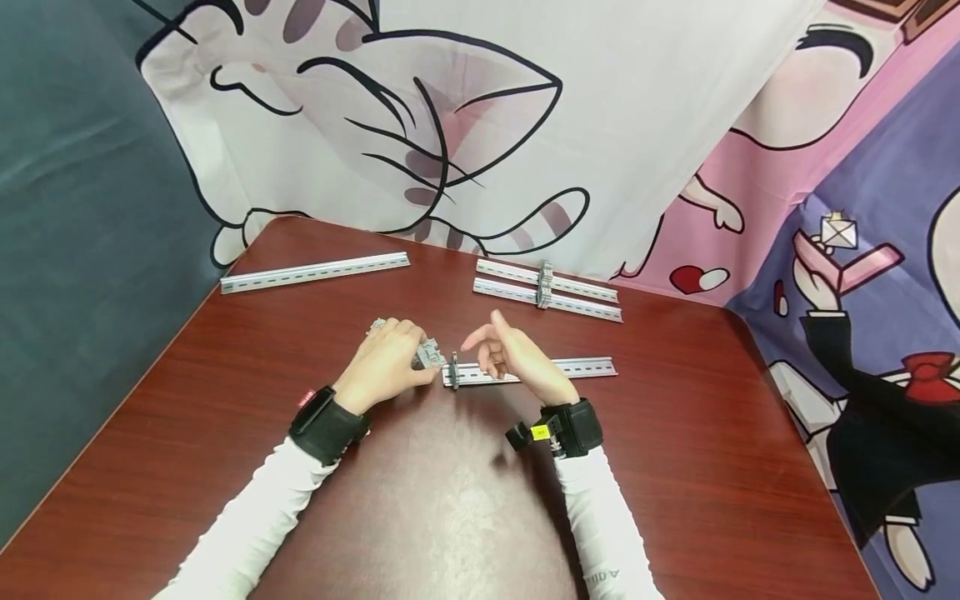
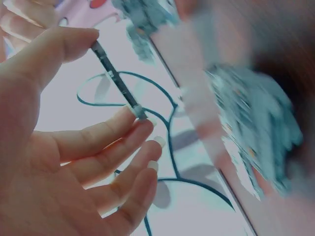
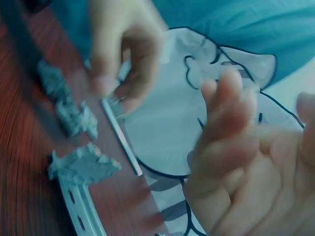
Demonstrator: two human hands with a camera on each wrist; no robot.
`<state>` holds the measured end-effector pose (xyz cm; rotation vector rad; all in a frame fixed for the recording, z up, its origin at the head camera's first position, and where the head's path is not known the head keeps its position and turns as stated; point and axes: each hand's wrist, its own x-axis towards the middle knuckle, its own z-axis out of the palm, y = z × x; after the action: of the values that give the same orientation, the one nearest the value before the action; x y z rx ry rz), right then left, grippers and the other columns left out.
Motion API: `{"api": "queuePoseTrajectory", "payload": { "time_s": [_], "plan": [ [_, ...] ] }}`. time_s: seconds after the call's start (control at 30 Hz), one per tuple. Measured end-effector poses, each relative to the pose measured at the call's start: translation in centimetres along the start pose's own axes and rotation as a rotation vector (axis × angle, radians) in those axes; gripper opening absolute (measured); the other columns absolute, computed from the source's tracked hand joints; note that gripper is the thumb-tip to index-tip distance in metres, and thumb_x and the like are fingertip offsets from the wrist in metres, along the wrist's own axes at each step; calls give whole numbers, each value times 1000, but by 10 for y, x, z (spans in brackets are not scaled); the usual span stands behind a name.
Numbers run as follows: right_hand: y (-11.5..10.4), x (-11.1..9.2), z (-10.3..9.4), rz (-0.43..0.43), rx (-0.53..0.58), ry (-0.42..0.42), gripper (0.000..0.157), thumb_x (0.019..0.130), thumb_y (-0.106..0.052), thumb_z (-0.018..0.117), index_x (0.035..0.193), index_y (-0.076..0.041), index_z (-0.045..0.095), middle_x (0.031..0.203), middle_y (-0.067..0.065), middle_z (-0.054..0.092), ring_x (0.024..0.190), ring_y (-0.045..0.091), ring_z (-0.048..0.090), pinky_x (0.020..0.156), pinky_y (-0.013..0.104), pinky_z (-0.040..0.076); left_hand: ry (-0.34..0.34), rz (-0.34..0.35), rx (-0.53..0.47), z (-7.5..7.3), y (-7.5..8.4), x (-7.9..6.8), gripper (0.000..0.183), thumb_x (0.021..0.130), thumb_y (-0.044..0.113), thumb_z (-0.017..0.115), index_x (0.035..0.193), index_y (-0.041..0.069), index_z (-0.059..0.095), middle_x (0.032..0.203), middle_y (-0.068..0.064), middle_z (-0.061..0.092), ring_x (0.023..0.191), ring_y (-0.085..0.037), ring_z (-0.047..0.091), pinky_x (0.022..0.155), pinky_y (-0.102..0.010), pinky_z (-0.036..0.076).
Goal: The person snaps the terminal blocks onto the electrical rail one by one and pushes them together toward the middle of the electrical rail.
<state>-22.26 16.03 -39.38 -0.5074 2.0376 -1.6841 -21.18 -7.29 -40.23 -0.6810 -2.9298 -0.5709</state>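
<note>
My left hand (image 1: pixel 386 364) is over a small heap of grey terminal blocks (image 1: pixel 429 354) left of the near DIN rail (image 1: pixel 585 367). In the left wrist view, its thumb and fingertips pinch a slim terminal block (image 2: pixel 118 81), seen edge-on. Above that rail hovers my right hand (image 1: pixel 521 354), fingers loosely bent with nothing in them. At the rail's left end stands a mounted terminal block (image 1: pixel 454 371), also visible in the right wrist view as a grey mounted block (image 3: pixel 83 164). Blurred loose blocks (image 3: pixel 66 101) lie beyond it.
Another DIN rail (image 1: pixel 315 272) lies at the back left of the brown table (image 1: pixel 675 450). Two parallel rails (image 1: pixel 585 287) at the back right carry a row of terminal blocks (image 1: pixel 544 285) across them. Printed cloth (image 1: pixel 637 83) hangs along the table's back and right edges.
</note>
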Motion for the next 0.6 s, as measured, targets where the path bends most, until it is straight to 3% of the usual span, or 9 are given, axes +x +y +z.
{"api": "queuePoseTrajectory", "payload": {
  "time_s": [0.13,0.3,0.47,0.6],
  "plan": [
    [1,3,8,26,-172,144,44,100,-43,45,97,-4,66,67,4,53,59,13,46,54,23,38,20,52,-26,3,13,-1,49,78,39,74,108,2,64,106,-12,65,99,-29,58,82,-42,49],
    [3,3,15,33,-347,211,31,96,-34,58,82,-6,64,64,2,53,57,12,46,53,22,35,50,114,-29,9,22,-1,47,79,38,73,110,4,62,105,-9,66,95,-26,59,80,-40,48],
    [4,2,18,54,-451,235,25,92,-33,64,78,-11,64,60,-6,48,56,9,43,54,22,34,101,147,-29,13,27,-3,46,79,39,74,109,6,62,100,-7,67,90,-24,61,73,-36,49],
    [7,3,18,49,-427,186,26,93,-32,64,81,-9,63,59,-5,49,54,10,46,53,22,37,119,161,-54,15,29,-3,46,79,39,75,108,7,63,97,-6,67,85,-22,61,67,-33,48]
  ]
}}
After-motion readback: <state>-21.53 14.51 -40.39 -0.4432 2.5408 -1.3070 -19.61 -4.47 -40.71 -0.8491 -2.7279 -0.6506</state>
